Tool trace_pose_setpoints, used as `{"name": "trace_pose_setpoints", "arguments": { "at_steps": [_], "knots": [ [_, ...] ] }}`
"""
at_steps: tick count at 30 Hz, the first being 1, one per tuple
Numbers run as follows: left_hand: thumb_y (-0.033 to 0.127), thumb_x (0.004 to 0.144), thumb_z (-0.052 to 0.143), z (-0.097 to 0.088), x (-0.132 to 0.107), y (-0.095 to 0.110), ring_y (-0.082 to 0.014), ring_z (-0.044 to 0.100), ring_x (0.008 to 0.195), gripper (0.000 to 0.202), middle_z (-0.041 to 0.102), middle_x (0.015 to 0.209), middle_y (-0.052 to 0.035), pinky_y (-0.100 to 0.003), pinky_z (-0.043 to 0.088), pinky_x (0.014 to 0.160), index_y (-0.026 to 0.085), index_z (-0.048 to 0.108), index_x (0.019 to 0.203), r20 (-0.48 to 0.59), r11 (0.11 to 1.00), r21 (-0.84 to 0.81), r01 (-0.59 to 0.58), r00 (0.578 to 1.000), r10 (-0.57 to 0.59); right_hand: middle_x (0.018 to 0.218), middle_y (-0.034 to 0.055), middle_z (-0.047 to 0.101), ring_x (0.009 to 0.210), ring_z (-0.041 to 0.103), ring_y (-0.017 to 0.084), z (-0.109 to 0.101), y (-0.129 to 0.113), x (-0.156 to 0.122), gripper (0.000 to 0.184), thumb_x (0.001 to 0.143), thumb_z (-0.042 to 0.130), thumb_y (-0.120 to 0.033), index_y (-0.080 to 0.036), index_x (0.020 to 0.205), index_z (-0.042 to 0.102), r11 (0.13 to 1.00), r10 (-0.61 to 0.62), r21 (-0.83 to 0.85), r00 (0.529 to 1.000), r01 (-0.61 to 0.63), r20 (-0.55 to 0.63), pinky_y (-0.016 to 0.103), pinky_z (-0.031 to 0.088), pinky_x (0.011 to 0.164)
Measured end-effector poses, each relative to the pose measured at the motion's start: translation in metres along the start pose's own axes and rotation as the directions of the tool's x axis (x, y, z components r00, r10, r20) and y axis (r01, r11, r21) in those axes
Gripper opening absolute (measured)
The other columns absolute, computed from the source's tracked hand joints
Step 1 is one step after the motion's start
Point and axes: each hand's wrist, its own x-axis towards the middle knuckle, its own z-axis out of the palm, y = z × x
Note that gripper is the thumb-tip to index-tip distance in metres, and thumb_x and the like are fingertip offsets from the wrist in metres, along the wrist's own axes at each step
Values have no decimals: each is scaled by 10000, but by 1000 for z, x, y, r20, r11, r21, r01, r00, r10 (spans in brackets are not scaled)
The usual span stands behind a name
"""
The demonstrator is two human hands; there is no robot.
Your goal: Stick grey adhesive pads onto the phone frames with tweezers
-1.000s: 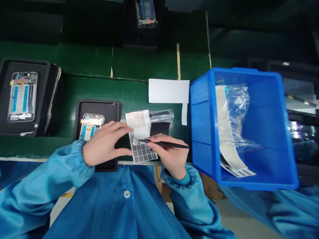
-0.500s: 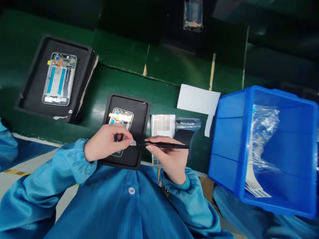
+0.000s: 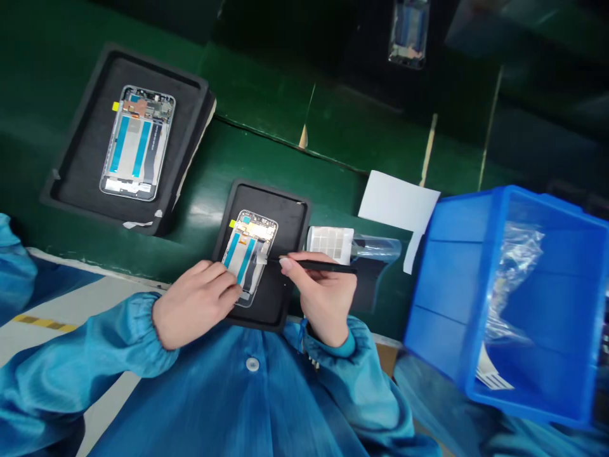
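An opened phone [image 3: 243, 260], its inside showing with two blue strips, lies tilted in a small black tray [image 3: 290, 254]. My left hand [image 3: 198, 301] is closed at the phone's lower left edge, with bent fingertips against it and the thumb hidden. Black tweezers [image 3: 323, 266] are pinched in my right hand [image 3: 328, 295], pointing left across the phone. At their tips a small silvery-grey piece [image 3: 261, 258] is over the phone's right side; whether it touches the phone I cannot tell.
A second opened phone [image 3: 137, 143] lies in a larger black tray [image 3: 76, 158] on the left. Right of the small tray are a sheet of square stickers [image 3: 333, 244], white paper [image 3: 397, 200] and a blue bin [image 3: 442, 273] holding clear plastic. Another phone [image 3: 409, 35] lies far back.
My left hand has left the small piece near the tweezers and moved down-left to the phone's edge. The tweezers now hold the piece over the phone. The whole view has shifted.
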Motion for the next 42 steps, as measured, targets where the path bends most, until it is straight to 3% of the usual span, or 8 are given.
{"name": "trace_pose_setpoints", "arguments": {
  "at_steps": [7,14,22,42],
  "knots": [
    [266,900,661,22,17,19,-220,577,832,145,651,847,-45,-379,438,707,137,685,962,-129,999,-34,4,992,-9,720,21,777,604,715,171,24,-10,7,147,731,852,-310,-199,788,775,999,19,-42,1000,-18,14,263,586,539],
    [244,918,641,15,9,0,-221,564,841,140,698,948,-74,-374,429,685,148,678,1014,-325,982,-70,173,927,-186,747,18,786,615,733,178,24,-4,9,148,748,844,-328,-208,801,775,996,-3,-92,998,9,69,271,605,561],
    [235,921,630,18,8,-6,-214,581,818,134,714,928,-77,-364,437,671,152,685,1010,-342,978,10,209,920,-193,788,25,796,651,754,191,26,-1,7,152,765,832,-349,-217,815,776,996,-6,-90,997,12,72,280,634,585],
    [233,914,636,15,10,-8,-224,574,830,145,711,938,-83,-379,439,656,136,696,1003,-343,978,32,207,921,-184,794,37,794,654,744,194,26,2,6,163,766,827,-362,-214,818,783,995,-20,-98,997,27,74,288,625,573]
  ]
}}
